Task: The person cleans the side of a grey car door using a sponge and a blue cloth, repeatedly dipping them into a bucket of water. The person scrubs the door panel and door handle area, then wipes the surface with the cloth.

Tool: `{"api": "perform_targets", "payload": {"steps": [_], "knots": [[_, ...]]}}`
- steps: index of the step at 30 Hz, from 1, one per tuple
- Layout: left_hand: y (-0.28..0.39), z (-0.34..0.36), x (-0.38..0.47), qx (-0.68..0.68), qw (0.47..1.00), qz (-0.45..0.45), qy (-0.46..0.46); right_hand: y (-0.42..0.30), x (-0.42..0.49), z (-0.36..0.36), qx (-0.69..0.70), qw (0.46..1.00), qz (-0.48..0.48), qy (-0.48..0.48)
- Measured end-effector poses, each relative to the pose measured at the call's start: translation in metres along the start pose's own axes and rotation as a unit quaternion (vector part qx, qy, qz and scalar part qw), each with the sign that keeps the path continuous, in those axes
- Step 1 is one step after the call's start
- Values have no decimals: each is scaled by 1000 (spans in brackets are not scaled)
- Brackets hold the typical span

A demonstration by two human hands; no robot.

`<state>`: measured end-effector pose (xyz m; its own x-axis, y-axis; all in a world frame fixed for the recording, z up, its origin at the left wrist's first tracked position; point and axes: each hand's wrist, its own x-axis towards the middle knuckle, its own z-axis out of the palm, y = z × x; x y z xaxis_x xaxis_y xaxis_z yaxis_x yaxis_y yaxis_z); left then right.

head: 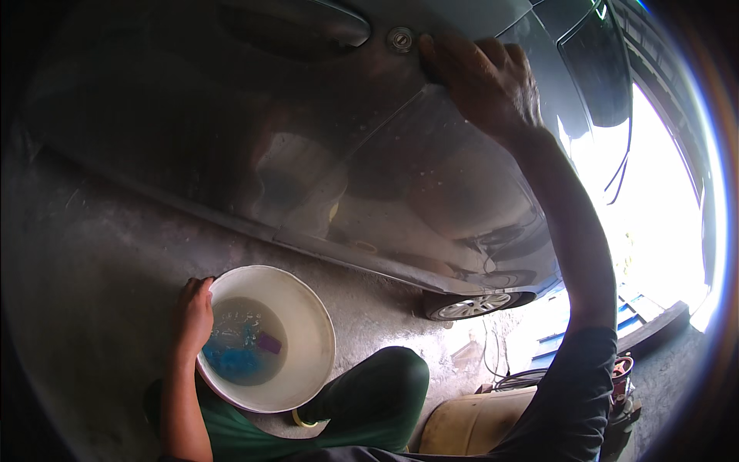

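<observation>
The dark, glossy side of a car (381,173) fills the upper view, with a door handle (352,29) and a round key lock (400,39) near the top. Just right of the lock my right hand (485,81) rests against the door with bent fingers; whether anything lies under them is hidden. My left hand (199,315) grips the left rim of a white plastic bucket (309,346). In the bucket is cloudy water (254,312) with a blue item (236,361), blurred by the water, and a small purple block (269,343). Drops dot the door panel.
A car wheel (476,306) stands beyond the bucket to the right. A yellowish plastic container (473,421) lies near my right knee (392,381), with a coiled black hose or cable (519,379) behind it. A side mirror (597,69) juts out at the upper right.
</observation>
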<state>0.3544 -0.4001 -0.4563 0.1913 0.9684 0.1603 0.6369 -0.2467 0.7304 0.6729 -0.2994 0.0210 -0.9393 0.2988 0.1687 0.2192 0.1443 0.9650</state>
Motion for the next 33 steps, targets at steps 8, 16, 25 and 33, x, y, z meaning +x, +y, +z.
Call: {"api": "perform_targets", "payload": {"steps": [8, 16, 25, 33], "knots": [[2, -2, 0, 5, 1000, 6, 1, 15, 6, 0, 20, 999, -25, -23], [-1, -1, -2, 10, 1000, 8, 1, 15, 17, -8, 7, 998, -33, -46], [-7, 2, -1, 0, 1000, 11, 6, 8, 21, -13, 37, 997, 1, -70], [-2, -1, -2, -6, 1000, 15, 8, 13, 25, -14, 21, 998, -27, -49]]}}
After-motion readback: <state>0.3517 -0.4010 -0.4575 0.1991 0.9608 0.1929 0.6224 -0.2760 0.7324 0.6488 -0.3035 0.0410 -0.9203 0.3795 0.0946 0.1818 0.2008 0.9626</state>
